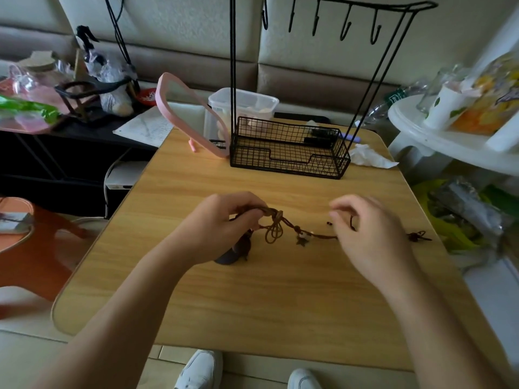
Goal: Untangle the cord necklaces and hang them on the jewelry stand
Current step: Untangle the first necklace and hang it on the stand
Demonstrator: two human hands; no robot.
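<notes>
Squarely, cords (276, 219) between fingers (247, 205)

Soft, dimmish light casts faint shadows on the table (252, 299). The right hand (368, 237) is blurred; frame edges bow outward.

single head-worn wide-angle view, looking forward and down, close over the table (252, 290)

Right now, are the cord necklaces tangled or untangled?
Tangled: the cord necklaces bunch in a knot of loops beside the left hand, which grips them.
</notes>
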